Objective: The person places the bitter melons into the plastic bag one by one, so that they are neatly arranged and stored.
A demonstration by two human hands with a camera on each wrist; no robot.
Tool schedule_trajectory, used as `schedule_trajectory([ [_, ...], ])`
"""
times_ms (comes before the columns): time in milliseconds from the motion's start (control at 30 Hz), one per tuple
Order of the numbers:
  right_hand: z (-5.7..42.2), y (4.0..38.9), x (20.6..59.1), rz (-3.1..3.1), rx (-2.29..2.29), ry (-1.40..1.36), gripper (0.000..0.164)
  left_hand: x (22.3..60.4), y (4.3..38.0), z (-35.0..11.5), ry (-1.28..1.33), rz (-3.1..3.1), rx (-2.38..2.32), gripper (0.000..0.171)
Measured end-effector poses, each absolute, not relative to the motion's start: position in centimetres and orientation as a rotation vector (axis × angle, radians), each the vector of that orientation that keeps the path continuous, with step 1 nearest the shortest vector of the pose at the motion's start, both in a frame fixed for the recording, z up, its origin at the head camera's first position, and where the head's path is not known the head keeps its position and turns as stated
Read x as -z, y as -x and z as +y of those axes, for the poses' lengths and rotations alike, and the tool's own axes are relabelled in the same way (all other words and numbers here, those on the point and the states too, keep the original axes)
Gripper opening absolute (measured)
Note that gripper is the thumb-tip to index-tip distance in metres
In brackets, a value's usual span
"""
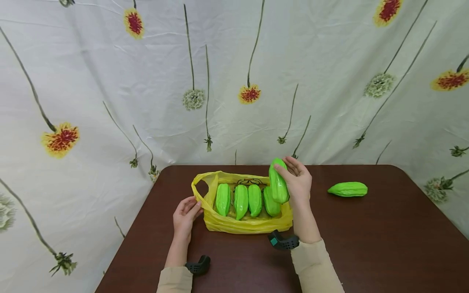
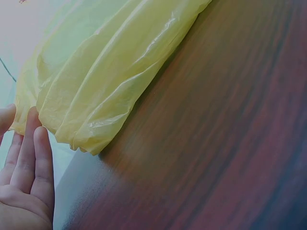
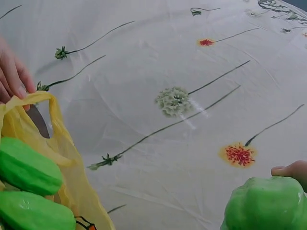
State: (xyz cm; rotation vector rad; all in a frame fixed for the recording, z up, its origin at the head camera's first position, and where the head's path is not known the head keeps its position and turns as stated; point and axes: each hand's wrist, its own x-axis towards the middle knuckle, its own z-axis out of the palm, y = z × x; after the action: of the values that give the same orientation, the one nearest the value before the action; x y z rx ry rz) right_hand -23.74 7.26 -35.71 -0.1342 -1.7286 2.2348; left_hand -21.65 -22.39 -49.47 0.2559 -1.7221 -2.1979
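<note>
My right hand (image 1: 298,179) grips a glossy green ridged gourd (image 1: 279,183), thumb on its near side, over the right end of a yellow plastic bag (image 1: 245,226). In the right wrist view the blunt end of that gourd (image 3: 266,203) shows with the thumb against it. My left hand (image 1: 185,215) pinches the bag's left handle loop between thumb and fingers; the left wrist view shows the fingertips at the yellow film (image 2: 96,86). Inside the wide-mouthed bag several similar gourds (image 1: 222,199) lie side by side in a row.
Another green gourd (image 1: 348,189) lies sideways on the dark brown table (image 1: 370,240), right of the bag. Behind the table's far edge hangs a white cloth (image 1: 165,53) printed with flowers. A dark strap device (image 1: 283,241) sits at each wrist.
</note>
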Motion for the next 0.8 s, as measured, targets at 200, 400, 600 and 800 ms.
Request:
schedule_trajectory([
  [200, 4.9, 24.1, 35.8, -1.712, -2.283, 0.12, 0.048, 49.5, 21.6, -22.3, -0.248, -1.718, 2.213, 0.036],
  [400, 2.5, 24.7, 36.2, -1.705, -2.303, 0.107, 0.047, 49.4, 21.6, -22.3, -0.245, -1.708, 2.211, 0.035],
  [600, 0.6, 25.2, 37.3, -1.767, -2.261, 0.09, 0.047, 49.4, 21.6, -22.3, -0.242, -1.71, 2.211, 0.035],
  [800, -1.1, 25.5, 38.7, -1.802, -2.259, 0.078, 0.047, 49.4, 21.5, -22.4, -0.252, -1.705, 2.208, 0.034],
])
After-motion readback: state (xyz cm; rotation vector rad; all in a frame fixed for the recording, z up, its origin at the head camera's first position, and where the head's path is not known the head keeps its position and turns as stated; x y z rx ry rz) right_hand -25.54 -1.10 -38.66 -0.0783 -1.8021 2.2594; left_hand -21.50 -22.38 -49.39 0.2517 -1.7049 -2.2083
